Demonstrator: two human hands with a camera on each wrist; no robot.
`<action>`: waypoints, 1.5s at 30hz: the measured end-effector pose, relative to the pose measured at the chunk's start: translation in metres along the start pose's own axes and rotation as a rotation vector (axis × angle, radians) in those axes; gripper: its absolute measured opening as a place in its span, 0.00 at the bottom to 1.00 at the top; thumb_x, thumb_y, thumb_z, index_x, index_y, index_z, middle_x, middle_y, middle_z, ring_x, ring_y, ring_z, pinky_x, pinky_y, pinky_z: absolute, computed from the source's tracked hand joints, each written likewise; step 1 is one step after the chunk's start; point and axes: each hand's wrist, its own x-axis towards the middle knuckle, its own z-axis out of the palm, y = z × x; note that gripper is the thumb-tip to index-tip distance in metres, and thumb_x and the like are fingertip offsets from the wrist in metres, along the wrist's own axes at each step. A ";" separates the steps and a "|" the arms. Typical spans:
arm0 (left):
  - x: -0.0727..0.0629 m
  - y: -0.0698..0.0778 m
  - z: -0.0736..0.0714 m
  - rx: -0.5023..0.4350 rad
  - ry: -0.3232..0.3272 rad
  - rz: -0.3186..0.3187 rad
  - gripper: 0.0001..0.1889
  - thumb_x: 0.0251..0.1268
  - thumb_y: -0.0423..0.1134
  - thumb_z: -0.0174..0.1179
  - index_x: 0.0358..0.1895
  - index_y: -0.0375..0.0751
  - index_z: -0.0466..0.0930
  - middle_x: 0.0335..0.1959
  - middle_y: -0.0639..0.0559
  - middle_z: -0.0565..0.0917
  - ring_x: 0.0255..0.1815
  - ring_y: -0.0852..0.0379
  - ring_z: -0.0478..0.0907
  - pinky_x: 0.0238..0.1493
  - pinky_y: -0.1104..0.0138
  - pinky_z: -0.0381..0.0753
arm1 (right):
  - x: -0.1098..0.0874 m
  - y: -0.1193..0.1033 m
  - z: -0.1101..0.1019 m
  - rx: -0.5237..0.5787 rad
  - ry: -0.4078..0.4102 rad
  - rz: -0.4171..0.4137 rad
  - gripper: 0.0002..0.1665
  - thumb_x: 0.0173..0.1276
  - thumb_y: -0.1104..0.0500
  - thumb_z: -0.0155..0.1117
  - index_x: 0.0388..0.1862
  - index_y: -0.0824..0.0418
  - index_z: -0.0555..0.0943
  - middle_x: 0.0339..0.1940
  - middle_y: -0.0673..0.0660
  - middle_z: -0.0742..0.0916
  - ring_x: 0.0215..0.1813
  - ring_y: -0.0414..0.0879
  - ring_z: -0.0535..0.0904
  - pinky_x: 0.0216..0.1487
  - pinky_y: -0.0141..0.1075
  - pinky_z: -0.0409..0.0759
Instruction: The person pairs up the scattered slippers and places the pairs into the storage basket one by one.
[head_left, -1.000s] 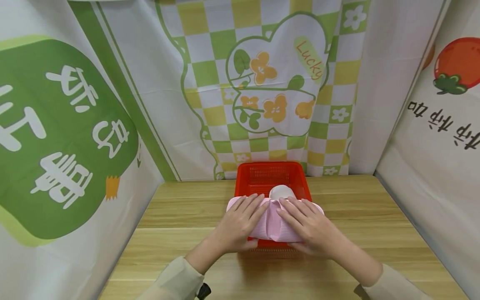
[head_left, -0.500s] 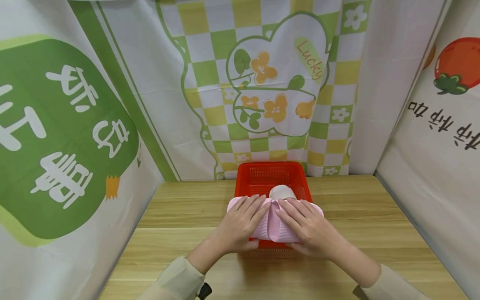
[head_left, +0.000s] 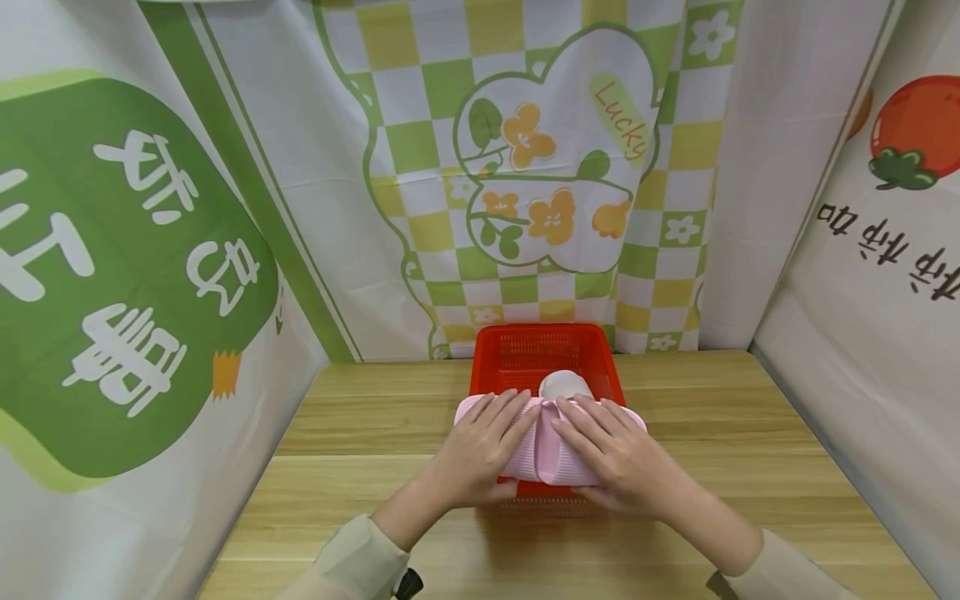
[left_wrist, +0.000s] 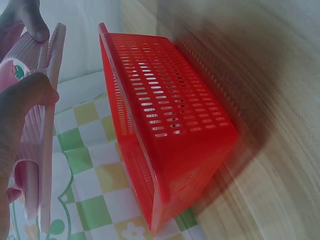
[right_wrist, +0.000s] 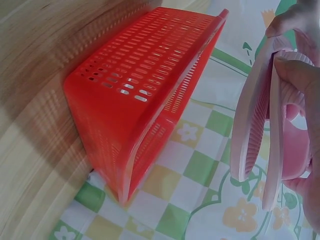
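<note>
A pair of pink ribbed slippers (head_left: 573, 463) is held over the near part of a red basket (head_left: 537, 337). My left hand (head_left: 476, 450) grips the left end, fingers over the top and thumb below. At the other end my right hand (head_left: 627, 450) grips them the same way. Seen from the right wrist, the two pink soles (right_wrist: 246, 135) lie close together, with a strap beside them. In the left wrist view the slippers (left_wrist: 46, 165) are apart from the basket's rim. A white rounded thing (head_left: 564, 384) shows inside the basket, partly hidden behind the slippers.
The basket stands on a wooden table (head_left: 360, 433) near its back edge. Behind it hangs a green and yellow checked cloth (head_left: 446, 158). Printed white cloths (head_left: 862, 333) border the table at both sides.
</note>
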 end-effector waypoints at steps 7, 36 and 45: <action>0.000 0.002 -0.002 -0.003 -0.005 0.002 0.48 0.40 0.53 0.69 0.68 0.33 0.65 0.65 0.37 0.71 0.67 0.42 0.67 0.67 0.51 0.63 | -0.001 -0.001 -0.001 -0.006 -0.006 0.001 0.38 0.74 0.41 0.37 0.69 0.66 0.69 0.68 0.65 0.73 0.64 0.62 0.71 0.59 0.57 0.71; -0.002 0.001 -0.002 -0.065 -0.095 -0.043 0.50 0.42 0.50 0.69 0.72 0.35 0.60 0.71 0.38 0.64 0.73 0.42 0.58 0.71 0.51 0.55 | -0.004 0.000 0.000 -0.010 -0.023 0.012 0.38 0.73 0.39 0.41 0.70 0.65 0.68 0.69 0.64 0.72 0.66 0.61 0.70 0.60 0.55 0.71; -0.003 0.000 -0.002 -0.071 -0.090 -0.041 0.51 0.42 0.51 0.69 0.73 0.34 0.58 0.72 0.38 0.62 0.74 0.43 0.55 0.70 0.50 0.56 | -0.004 0.000 0.001 -0.008 -0.002 0.010 0.39 0.74 0.39 0.38 0.69 0.65 0.69 0.69 0.64 0.73 0.66 0.60 0.70 0.59 0.55 0.71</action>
